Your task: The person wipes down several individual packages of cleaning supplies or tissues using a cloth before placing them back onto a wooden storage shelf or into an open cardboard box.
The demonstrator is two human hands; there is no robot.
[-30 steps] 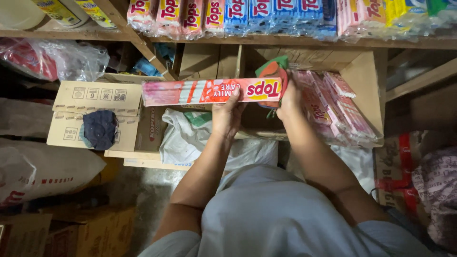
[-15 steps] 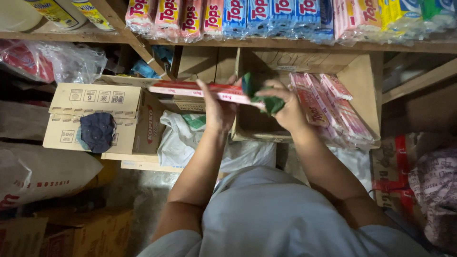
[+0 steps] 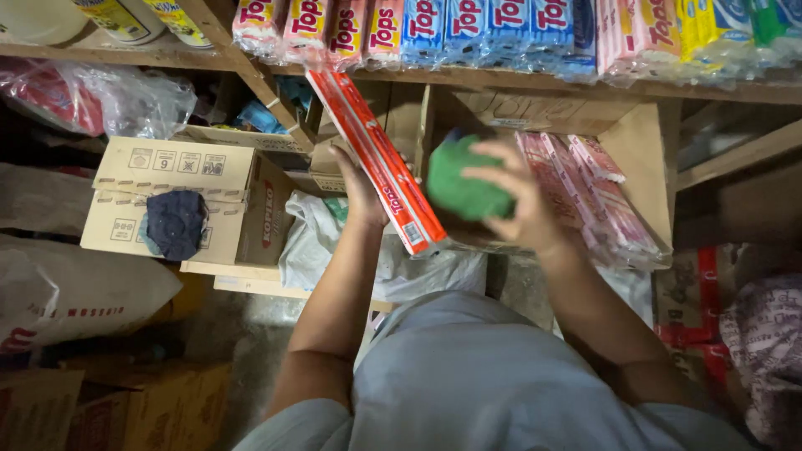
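While the left hand (image 3: 361,188) holds the long red pack (image 3: 376,159) tilted before the shelf (image 3: 501,79), and the right hand (image 3: 522,205) clutches a green cloth (image 3: 464,185), the pack could slip from that one-handed grip.

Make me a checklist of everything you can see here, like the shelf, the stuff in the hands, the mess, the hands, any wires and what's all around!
Surface: wooden shelf lined with wrapped packs.
Job's things: long red pack, tilted; green cloth.
Clutter: open carton of pink packs; closed cardboard box with a dark cloth on it; sacks and plastic bags.
Hands: left hand holds the red pack; right hand grips the green cloth.
Cables: nothing seen.
Surroundings: dim storeroom, more boxes on the floor.
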